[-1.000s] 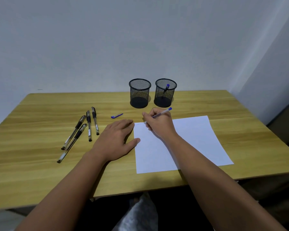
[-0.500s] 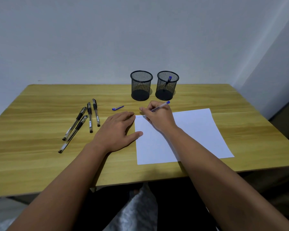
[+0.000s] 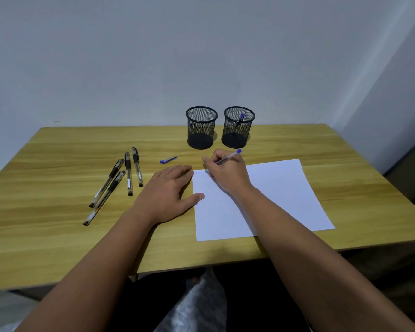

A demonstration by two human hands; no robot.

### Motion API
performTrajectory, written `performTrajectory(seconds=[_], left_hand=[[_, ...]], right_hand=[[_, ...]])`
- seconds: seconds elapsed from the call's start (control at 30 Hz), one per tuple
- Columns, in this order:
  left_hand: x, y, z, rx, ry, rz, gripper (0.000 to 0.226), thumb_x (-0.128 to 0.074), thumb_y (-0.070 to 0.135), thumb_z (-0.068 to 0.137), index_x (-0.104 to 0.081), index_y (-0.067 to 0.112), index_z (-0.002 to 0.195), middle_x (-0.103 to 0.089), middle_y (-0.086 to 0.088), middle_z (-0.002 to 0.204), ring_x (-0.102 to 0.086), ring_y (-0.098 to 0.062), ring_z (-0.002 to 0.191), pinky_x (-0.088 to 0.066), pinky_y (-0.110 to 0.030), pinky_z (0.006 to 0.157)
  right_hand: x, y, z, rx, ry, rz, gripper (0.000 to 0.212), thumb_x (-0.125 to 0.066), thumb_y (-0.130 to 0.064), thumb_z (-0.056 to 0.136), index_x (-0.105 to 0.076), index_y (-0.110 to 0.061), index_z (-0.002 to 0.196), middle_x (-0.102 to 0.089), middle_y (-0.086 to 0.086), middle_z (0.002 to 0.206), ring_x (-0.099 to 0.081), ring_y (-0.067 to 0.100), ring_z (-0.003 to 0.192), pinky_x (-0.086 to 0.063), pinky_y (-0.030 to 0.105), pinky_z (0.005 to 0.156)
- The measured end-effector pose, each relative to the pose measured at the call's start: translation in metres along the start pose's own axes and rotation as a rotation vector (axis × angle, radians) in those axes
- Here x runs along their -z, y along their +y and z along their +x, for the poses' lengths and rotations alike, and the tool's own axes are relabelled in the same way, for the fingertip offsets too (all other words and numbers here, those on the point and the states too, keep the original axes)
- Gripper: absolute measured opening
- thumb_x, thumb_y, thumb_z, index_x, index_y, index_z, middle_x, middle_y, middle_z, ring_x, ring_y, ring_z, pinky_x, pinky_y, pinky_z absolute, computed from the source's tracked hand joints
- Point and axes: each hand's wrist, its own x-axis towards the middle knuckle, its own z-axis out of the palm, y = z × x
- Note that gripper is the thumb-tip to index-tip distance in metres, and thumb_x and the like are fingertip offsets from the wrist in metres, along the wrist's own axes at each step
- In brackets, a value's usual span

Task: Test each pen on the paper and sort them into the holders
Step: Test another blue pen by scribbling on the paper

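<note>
Right hand [image 3: 228,174] curled round a blue-capped pen [image 3: 228,158], thumb and forefinger pinching the barrel, tip down on the far left corner of the white paper [image 3: 273,192]; blue end of the pen pointing up and to the right, toward the holders. Faint blue scribble [image 3: 198,172] just left of the tip, near the paper's top edge. Left hand [image 3: 167,195] flat on the wooden table [image 3: 58,236], fingers straight and close together, holding nothing, thumb stretched out with its tip resting on the paper's left edge.

Two black mesh holders side by side at the far edge of the table, beyond the paper: left holder [image 3: 201,128] with nothing visible inside, right holder [image 3: 238,127] with one blue pen [image 3: 240,119] leaning in it. Loose blue cap [image 3: 168,160] lying on the table between the left hand and the left holder. Four black-gripped pens [image 3: 120,180] lying in a loose fan on the table well left of the left hand, two of them touching or crossing, all capped as far as can be told.
</note>
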Motion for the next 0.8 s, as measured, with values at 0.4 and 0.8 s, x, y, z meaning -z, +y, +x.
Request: performTrajectory(seconds=[0.4,0.8], left_hand=[[-0.001,0.0005,0.0008,0.005,0.0,0.001,0.081,-0.04,0.074,0.091,-0.048,0.019,0.15,-0.044,0.005,0.157,-0.035,-0.015,0.146,-0.031,-0.038,0.118],[0.0002,0.0001,0.0016,0.005,-0.006,0.01,0.082,-0.039,0.075,0.091,-0.047,0.02,0.151,-0.043,0.006,0.157,-0.035,-0.015,0.146,-0.032,-0.04,0.118]], right_hand=[[0.0025,0.0008,0.0003,0.014,0.048,-0.042,0.039,-0.074,-0.03,0.095,-0.058,-0.013,0.064,-0.062,0.001,0.051,-0.063,0.03,0.052,-0.054,0.045,0.054],[0.0033,-0.0007,0.0005,0.037,0.094,-0.075,0.039,-0.067,-0.032,0.092,-0.05,-0.008,0.066,-0.059,0.021,0.059,-0.059,0.047,0.058,-0.052,0.05,0.05]])
